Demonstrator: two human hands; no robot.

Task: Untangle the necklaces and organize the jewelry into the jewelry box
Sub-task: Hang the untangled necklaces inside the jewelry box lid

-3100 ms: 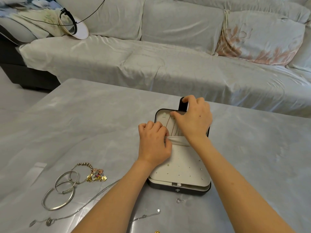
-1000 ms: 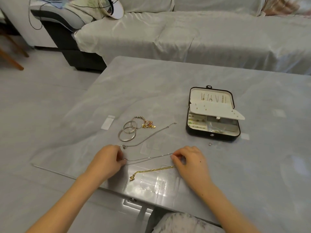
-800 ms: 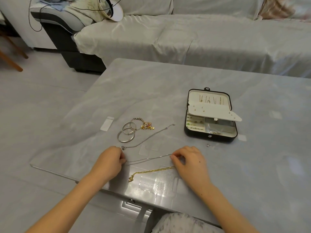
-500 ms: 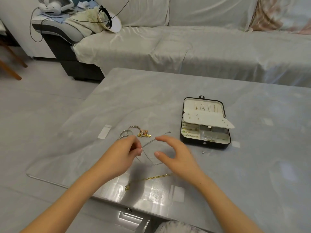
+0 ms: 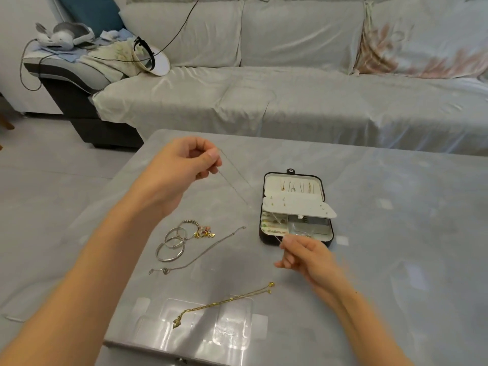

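A grey sofa stands beyond the tabletop's far edge. A white headset lies on its left end.

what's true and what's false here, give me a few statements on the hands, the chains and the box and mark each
1. The left hand and the right hand each pinch one thin silver chain held up between them. True.
2. The jewelry box is closed. False: it stands open, with its white inner flap raised.
3. The gold necklace lies on the table, nearer the person than the box. True.
4. The silver bangles sit inside the box. False: they lie on the table to the left of the box, next to the charm bracelet.
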